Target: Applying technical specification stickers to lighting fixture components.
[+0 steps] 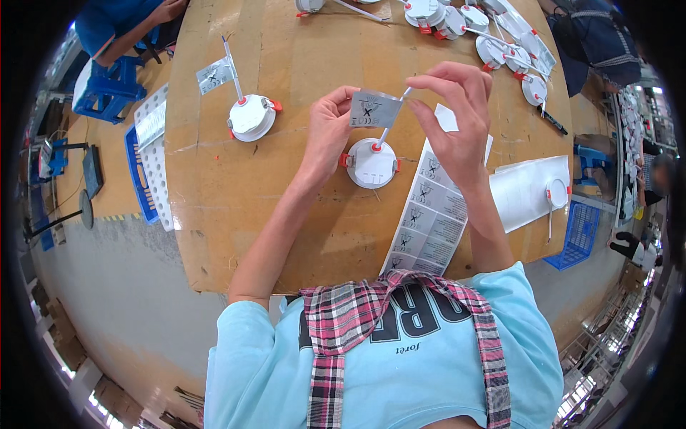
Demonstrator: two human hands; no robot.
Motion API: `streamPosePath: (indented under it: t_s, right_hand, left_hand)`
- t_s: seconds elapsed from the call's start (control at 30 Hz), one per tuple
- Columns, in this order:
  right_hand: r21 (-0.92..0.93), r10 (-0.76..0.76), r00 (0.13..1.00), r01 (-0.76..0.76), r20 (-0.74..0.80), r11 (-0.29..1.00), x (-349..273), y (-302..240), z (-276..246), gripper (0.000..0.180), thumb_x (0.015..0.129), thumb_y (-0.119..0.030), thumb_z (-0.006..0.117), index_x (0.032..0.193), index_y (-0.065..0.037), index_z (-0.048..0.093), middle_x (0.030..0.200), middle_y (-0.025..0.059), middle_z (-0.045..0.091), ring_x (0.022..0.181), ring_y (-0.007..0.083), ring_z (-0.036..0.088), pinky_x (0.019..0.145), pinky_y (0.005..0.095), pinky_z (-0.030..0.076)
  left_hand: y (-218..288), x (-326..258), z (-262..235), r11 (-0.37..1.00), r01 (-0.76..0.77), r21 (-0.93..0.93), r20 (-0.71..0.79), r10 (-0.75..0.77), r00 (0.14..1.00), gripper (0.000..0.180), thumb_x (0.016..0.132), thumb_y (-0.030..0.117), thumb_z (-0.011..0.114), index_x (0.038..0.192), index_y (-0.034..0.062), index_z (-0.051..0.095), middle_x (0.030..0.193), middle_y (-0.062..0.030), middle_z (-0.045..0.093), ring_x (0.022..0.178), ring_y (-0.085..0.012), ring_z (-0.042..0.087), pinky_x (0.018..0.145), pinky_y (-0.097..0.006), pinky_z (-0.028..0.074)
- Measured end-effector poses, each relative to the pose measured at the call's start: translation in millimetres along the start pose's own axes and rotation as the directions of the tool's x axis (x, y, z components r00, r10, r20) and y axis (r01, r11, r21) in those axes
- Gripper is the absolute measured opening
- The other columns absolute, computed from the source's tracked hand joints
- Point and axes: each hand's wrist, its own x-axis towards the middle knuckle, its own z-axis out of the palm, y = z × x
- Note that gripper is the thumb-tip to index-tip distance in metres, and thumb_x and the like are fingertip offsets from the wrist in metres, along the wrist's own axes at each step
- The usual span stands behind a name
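Note:
A round white downlight [370, 171] with red-tipped spring clips lies on the table in front of me, its white cable [384, 137] rising from a red grommet. A silver printed label [374, 111] is on the cable near its upper end and sticks out to the left like a flag. My left hand [330, 130] pinches the label's left edge between thumb and fingers. At the cable's tip is my right hand [457, 107], index finger and thumb closed around it, the other fingers curled above. Under my right forearm lies a sheet of silver labels [427, 207].
Another downlight [251, 119] with a flagged cable stands at left. Several more downlights [450, 23] crowd the far right, near a black pen [554, 123]. A white sheet [525, 187] with a small round lamp [557, 193] lies right. Blue crates [576, 232] flank the table; a person [118, 28] sits far left.

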Motion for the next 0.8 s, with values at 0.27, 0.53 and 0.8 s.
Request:
streamPosePath:
  t_s: [0.27, 0.53, 0.8]
  right_hand:
    - [0.338, 0.343, 0.938, -0.337, 0.044, 0.879, -8, 20, 8, 0.033, 0.076, -0.011, 0.071, 0.107, -0.007, 0.062, 0.103, 0.0045, 0.056, 0.095, 0.0193, 0.051, 0.082, 0.0321, 0.045]
    - [0.609, 0.509, 0.755, -0.645, 0.413, 0.462, -19, 20, 41, 0.034, 0.079, -0.018, 0.072, 0.107, -0.003, 0.060, 0.086, 0.0007, 0.059, 0.083, 0.0094, 0.056, 0.082, 0.0282, 0.047]
    - [0.691, 0.524, 0.837, -0.473, 0.159, 0.547, -16, 21, 35, 0.033, 0.081, -0.009, 0.069, 0.110, -0.002, 0.057, 0.103, 0.0041, 0.055, 0.086, 0.0100, 0.053, 0.083, 0.0265, 0.046]
  left_hand:
    - [1, 2, 2, 1.000, 0.004, -0.004, 0.010, -0.004, 1.000, 0.014, 0.085, 0.000, 0.059, 0.099, -0.0009, 0.063, 0.094, -0.0077, 0.069, 0.084, -0.0110, 0.066, 0.078, -0.026, 0.054]
    - [-8, 3, 4, 0.999, -0.027, -0.036, -0.041, 0.026, 0.999, 0.011, 0.084, 0.001, 0.061, 0.095, 0.0000, 0.063, 0.088, -0.0049, 0.069, 0.079, -0.0072, 0.064, 0.073, -0.022, 0.051]
    - [-11, 3, 2, 0.996, -0.084, -0.030, -0.023, 0.083, 0.996, 0.010, 0.085, 0.001, 0.061, 0.095, 0.0001, 0.063, 0.090, -0.0037, 0.068, 0.081, -0.0065, 0.063, 0.074, -0.022, 0.050]
